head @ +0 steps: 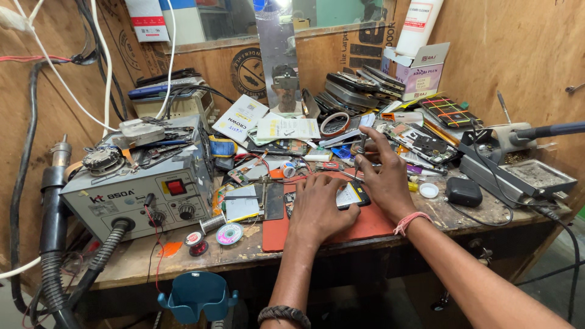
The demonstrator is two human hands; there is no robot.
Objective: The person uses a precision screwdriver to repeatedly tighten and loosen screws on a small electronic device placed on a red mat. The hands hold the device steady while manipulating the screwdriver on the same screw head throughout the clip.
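Red mat (pixel 378 224) on cluttered wooden surface (pixel 481 213) carries opened phone (pixel 348 196). Left hand (pixel 317 210) lies flat on phone, fingers loosely spread. Right hand (pixel 382 173) pinches thin screwdriver (pixel 361 152) upright, tip beside phone's top. Grey rework station (pixel 140 195) sits left.

Two bare forearms come up from the six o'clock edge of the view, with no sleeves showing on either one. The left hand (pixel 315 210) wears no ring or glove; down at six o'clock, low on its forearm, sits a dark braided band of cord or leather (pixel 284 314), ridged and thick. The right hand (pixel 385 178) is likewise bare. Around its wrist, toward four o'clock from that hand, runs a thin pink thread wristband (pixel 409 222), wound in a few loose strands with a short end hanging free.
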